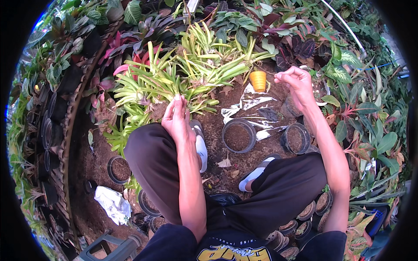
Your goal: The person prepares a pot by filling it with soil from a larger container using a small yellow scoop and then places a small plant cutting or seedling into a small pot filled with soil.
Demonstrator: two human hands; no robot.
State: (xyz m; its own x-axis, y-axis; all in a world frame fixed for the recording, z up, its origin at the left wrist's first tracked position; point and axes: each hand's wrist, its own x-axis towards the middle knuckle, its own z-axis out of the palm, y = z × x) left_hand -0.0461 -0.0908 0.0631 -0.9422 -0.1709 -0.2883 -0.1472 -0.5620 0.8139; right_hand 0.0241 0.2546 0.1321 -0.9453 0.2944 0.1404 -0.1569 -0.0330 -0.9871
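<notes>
My left hand (178,119) is raised in front of my left knee, thumb and fingertips drawn together at the edge of a heap of uprooted pale-green strap-leaved plants (156,78). Whether a leaf or root is pinched there is too small to tell. Off to the right, my right hand (298,84) is lifted with thumb and forefinger close together; anything thin between them cannot be made out. Just left of it stands a yellow ribbed plastic cup (258,81). A black plastic pot holding soil (239,135) sits on the ground between my feet and the heap.
Torn white-and-black plastic sheeting (246,102) lies behind the pot. Another black pot (295,138) stands near my right knee. At left are a crumpled white bag (112,205), a grey-green plastic stool (109,248) and a curved ridged border (70,143). Dense potted foliage (356,98) rings the spot.
</notes>
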